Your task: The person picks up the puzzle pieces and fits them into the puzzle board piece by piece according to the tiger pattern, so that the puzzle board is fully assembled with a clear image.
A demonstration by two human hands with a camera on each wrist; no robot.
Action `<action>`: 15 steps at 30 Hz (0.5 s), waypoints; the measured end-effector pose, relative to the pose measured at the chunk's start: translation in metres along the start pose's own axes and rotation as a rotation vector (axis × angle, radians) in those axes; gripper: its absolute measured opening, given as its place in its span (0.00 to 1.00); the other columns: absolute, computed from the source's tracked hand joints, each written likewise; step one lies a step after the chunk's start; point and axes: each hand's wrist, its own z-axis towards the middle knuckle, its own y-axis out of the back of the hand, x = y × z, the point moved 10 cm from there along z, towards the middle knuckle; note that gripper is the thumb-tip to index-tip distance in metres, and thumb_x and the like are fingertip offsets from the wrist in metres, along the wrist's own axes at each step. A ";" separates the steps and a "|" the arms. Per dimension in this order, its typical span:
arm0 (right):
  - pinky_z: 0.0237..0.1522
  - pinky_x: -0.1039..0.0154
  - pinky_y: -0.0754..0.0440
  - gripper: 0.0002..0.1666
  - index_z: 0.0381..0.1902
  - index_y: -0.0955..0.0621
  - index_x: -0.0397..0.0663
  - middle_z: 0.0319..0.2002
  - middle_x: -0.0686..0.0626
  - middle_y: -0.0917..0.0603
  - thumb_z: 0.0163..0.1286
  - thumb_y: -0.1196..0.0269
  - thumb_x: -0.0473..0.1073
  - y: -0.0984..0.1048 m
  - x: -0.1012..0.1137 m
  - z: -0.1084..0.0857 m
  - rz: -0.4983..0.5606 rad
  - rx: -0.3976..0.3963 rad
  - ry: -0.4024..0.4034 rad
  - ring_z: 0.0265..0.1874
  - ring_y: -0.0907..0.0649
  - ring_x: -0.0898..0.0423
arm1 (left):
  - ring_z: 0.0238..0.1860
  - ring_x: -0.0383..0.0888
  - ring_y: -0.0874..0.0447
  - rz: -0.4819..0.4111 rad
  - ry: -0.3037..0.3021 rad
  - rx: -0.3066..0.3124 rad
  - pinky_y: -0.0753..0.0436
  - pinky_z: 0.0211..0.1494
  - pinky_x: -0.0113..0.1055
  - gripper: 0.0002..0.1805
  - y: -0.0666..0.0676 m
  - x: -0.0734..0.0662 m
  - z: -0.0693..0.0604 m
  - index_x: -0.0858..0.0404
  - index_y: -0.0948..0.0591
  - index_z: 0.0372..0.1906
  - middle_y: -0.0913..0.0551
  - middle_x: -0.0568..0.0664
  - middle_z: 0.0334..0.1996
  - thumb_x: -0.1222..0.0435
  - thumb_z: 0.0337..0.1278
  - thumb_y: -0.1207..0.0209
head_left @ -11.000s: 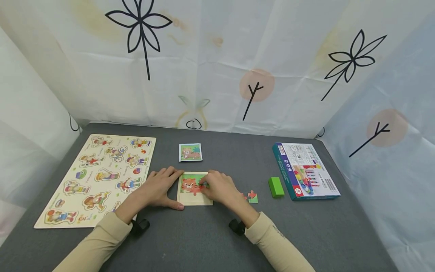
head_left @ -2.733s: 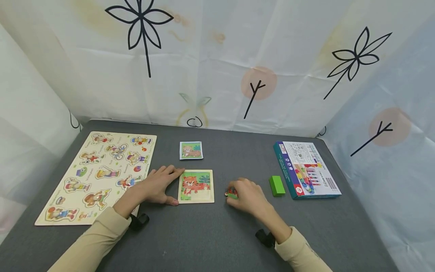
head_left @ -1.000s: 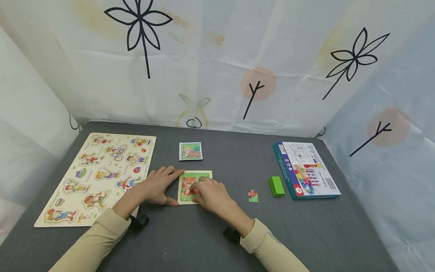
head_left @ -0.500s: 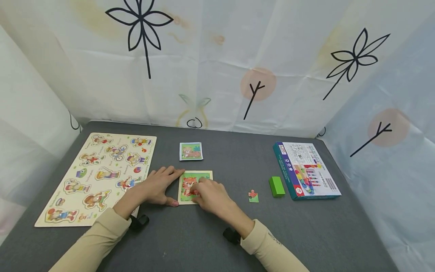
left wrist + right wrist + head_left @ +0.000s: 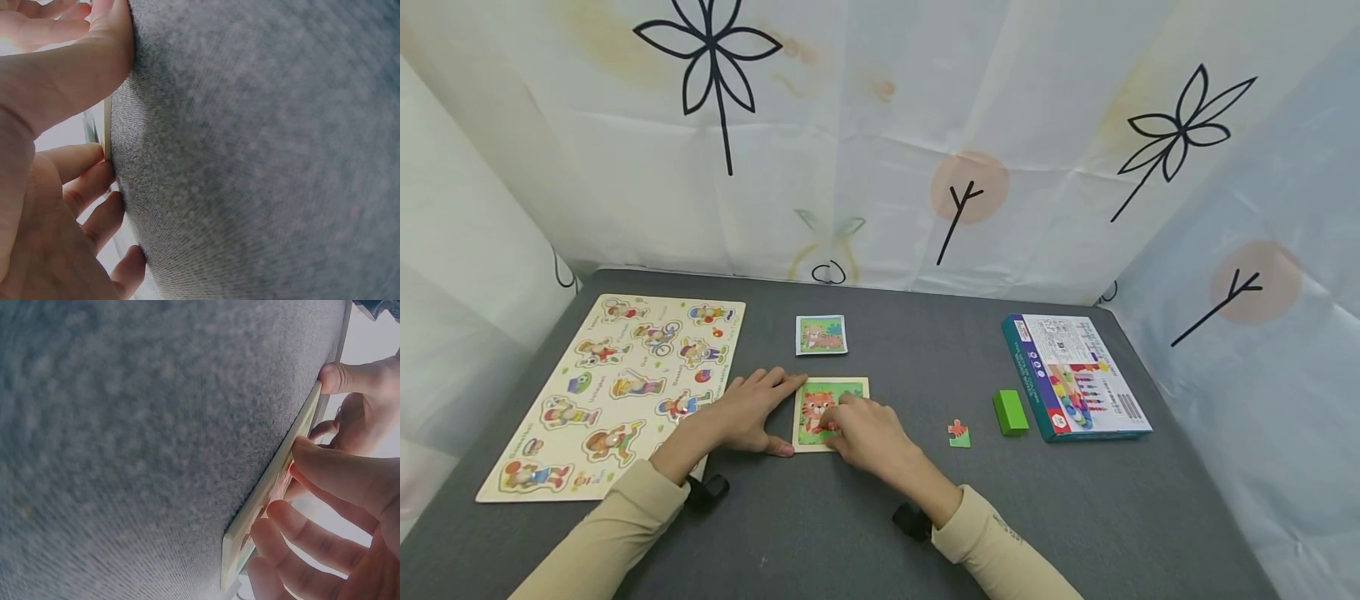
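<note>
A square tiger jigsaw puzzle (image 5: 814, 412) in a pale wooden frame lies flat on the table. My left hand (image 5: 748, 412) rests spread at its left side, a finger at the upper left corner and the thumb at the lower left. Over the puzzle's right half, my right hand (image 5: 872, 432) bends its thumb and index finger down as if pinching a puzzle piece, which the fingers mostly hide. In the right wrist view the thumb and fingertips touch the puzzle's face (image 5: 282, 482). One loose puzzle piece (image 5: 959, 433), red and green, lies to the right.
Behind the puzzle lies a small tiger picture card (image 5: 821, 335). At left is a large picture board (image 5: 625, 392), partly under the left forearm. A green block (image 5: 1011, 412) and a boxed set (image 5: 1082, 375) are on the right of the grey table (image 5: 820, 533).
Earlier, my right hand went to the loose pieces at right and came back over the puzzle; one loose piece now lies there. Over the last second both hands have barely moved.
</note>
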 end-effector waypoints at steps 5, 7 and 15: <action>0.22 0.68 0.32 0.12 0.47 0.10 0.57 0.35 0.54 0.17 0.66 0.27 0.46 0.003 -0.003 -0.003 0.015 0.004 -0.008 0.25 0.27 0.62 | 0.59 0.55 0.27 0.005 -0.001 0.002 0.28 0.52 0.51 0.56 0.000 -0.001 0.000 0.61 0.33 0.76 0.25 0.55 0.60 0.41 0.43 0.24; 0.23 0.68 0.32 0.13 0.48 0.10 0.57 0.36 0.54 0.17 0.66 0.28 0.46 0.006 -0.007 -0.004 0.017 -0.001 -0.020 0.25 0.27 0.62 | 0.59 0.55 0.27 0.009 -0.001 0.004 0.28 0.52 0.51 0.57 0.000 -0.001 0.000 0.61 0.33 0.76 0.25 0.55 0.60 0.41 0.43 0.24; 0.22 0.68 0.33 0.15 0.50 0.11 0.54 0.40 0.49 0.15 0.66 0.28 0.48 0.025 -0.028 -0.016 0.045 -0.045 -0.051 0.26 0.27 0.61 | 0.60 0.55 0.27 0.010 0.004 0.011 0.29 0.52 0.50 0.56 -0.002 0.001 0.001 0.60 0.33 0.77 0.26 0.55 0.60 0.40 0.43 0.24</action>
